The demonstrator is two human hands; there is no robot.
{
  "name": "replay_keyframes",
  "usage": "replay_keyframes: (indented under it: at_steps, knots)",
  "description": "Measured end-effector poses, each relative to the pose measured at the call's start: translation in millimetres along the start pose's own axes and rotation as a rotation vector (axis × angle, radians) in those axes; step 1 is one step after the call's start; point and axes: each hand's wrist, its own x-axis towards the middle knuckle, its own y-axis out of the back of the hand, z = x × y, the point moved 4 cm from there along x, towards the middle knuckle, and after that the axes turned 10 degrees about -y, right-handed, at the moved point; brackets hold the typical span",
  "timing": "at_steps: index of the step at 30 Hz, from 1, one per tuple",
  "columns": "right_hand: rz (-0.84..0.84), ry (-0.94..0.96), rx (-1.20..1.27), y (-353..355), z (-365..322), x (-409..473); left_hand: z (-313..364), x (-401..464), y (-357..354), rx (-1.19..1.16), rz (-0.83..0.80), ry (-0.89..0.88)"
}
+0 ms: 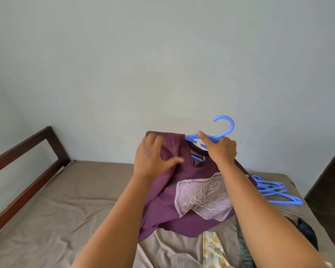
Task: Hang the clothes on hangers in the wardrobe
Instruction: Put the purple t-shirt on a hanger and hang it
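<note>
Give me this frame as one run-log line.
step: fitting purple shirt onto blue hanger | left hand: pulling shoulder over hanger | right hand: gripping hanger | spare hangers: on bed

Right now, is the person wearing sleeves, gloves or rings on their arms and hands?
No sleeves show: both forearms are bare right to the picture's bottom edge. No gloves, rings or watch are visible. The left hand has a small faint greyish mark on its back; the right hand shows no marking.
</note>
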Motion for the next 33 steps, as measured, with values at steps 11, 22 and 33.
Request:
replay_keyframes:
  at_steps: [11, 22, 33]
  knots:
    - [-0.085, -0.064, 0.126, -2.0, -16.8, -10.0, -4.7, -10.2, -24.0, 0.195, -0.172, 0.393]
    - [-0.067, -0.004, 0.036, 10.8, -1.9, -8.0, -53.4, 27.4, 29.3, -0.326, -0.288, 0.332]
    - [-0.153, -0.011, 0.044, 16.3, -22.2, -11.1, -58.6, 40.6, 69.2, -0.299, -0.263, 0.11]
